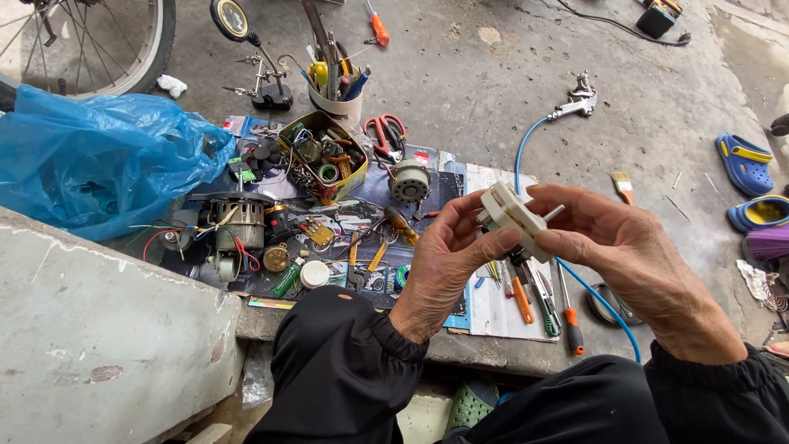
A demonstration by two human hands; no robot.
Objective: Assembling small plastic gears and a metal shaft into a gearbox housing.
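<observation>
A rough concrete floor [493, 90] stretches across the scene, with a low concrete ledge serving as a bench [345, 325] covered by printed paper sheets [493, 300]. Both hands are raised above this bench — the left hand [440, 263] and the right hand [625, 247] meet around a small cream plastic switch block [511, 215], which has a short metal shaft sticking out toward the right. The left fingers [460, 215] curl behind and under the block, thumb pressed along its lower edge; the right fingers [567, 197] close over its top and far side, thumb against its lower right corner. So both hands are clenched on the block, holding it in the air above the tools.

Directly beneath the hands lie orange-handled screwdrivers [571, 325] and pliers [538, 300]. To the left on the bench sits a fan motor [238, 222] with loose coloured wires, and beyond it an open tin of small parts [325, 156]. A smaller round motor [408, 181] rests just beside red-handled scissors [385, 136]. A white cup of tools [337, 103] stands behind the tin, near a magnifier stand [263, 82].

A blue plastic bag [99, 164] bulges at the left, under a bicycle wheel [90, 41]. A blue hose [526, 148] runs to a metal spray gun [575, 103] — blue sandals [748, 164] lie at the far right.
</observation>
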